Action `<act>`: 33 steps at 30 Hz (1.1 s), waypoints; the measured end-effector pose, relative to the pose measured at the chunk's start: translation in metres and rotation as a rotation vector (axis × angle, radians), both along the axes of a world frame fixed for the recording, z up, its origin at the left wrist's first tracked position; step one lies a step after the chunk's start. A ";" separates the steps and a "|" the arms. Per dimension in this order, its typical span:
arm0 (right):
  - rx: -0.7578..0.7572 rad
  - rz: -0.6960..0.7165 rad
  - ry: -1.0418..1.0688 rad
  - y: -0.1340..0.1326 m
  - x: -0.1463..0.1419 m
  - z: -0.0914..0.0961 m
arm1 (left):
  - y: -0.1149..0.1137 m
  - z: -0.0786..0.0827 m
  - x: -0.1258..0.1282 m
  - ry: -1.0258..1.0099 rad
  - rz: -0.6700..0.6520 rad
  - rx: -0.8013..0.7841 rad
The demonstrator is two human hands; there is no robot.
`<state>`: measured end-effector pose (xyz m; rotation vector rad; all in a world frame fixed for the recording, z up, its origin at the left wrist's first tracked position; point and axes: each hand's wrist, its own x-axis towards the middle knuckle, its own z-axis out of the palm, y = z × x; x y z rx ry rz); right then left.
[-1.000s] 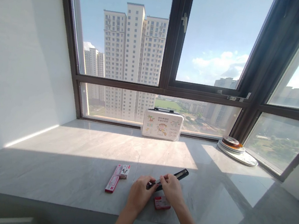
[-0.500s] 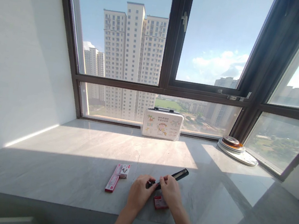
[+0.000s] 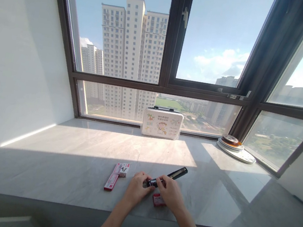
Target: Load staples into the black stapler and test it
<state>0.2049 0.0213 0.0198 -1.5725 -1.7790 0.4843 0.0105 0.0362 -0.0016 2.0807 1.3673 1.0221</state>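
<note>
A black stapler lies opened on the grey marble sill, its far end pointing up and right. My left hand grips its near end with curled fingers. My right hand pinches the stapler's middle from the right side. A small red staple box sits on the sill just under my right hand, partly covered by it. Two more red and white staple boxes lie a little to the left of my left hand.
A white case with a cartoon print stands against the window at the back centre. A stack of round plates sits at the back right. A white wall closes the left side. The sill's front edge runs below my wrists.
Both hands stay on the stapler and have drawn closer together over it. The right hand now covers more of the red box. The camera shifted slightly, moving everything a little left and up.
</note>
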 end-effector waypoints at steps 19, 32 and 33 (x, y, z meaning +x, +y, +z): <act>-0.043 0.229 -0.088 0.027 0.032 0.028 | 0.004 0.008 -0.004 0.083 -0.089 -0.017; -0.123 0.182 -0.204 0.026 0.066 0.030 | -0.046 0.030 0.024 0.094 -0.342 0.106; -0.134 0.183 -0.190 0.024 0.071 0.029 | -0.048 0.031 0.028 0.112 -0.402 0.103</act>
